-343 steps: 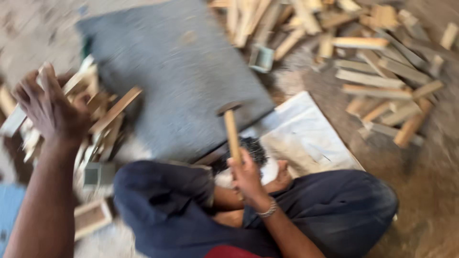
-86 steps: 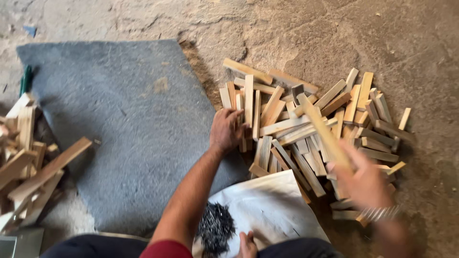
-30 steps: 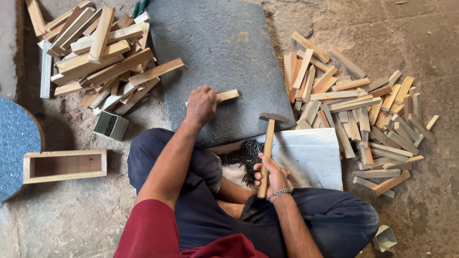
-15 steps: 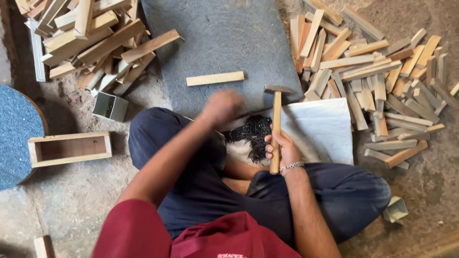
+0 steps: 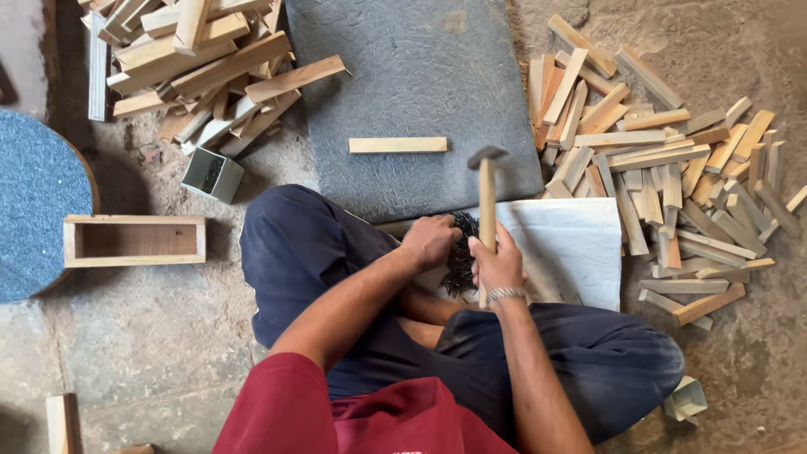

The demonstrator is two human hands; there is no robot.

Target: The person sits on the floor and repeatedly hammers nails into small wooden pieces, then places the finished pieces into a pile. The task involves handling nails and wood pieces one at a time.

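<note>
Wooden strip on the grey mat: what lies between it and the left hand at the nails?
In the head view, only bare grey mat lies between the wooden strip and the left hand at the dark nail pile.

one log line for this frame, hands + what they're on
left hand: reaching into nail pile | right hand: gripping hammer, head up | wood strip: flat on grey mat, untouched

Left hand point(image 5: 429, 241) has come off the wood strip point(image 5: 398, 145) and pulled back to the dark nail pile point(image 5: 461, 262) on the white sheet point(image 5: 563, 248). Strip now lies alone on the grey mat point(image 5: 412, 92) (a second ago the hand was on it). Right hand point(image 5: 498, 265) has the hammer point(image 5: 486, 197) tilted slightly further upright.
</note>
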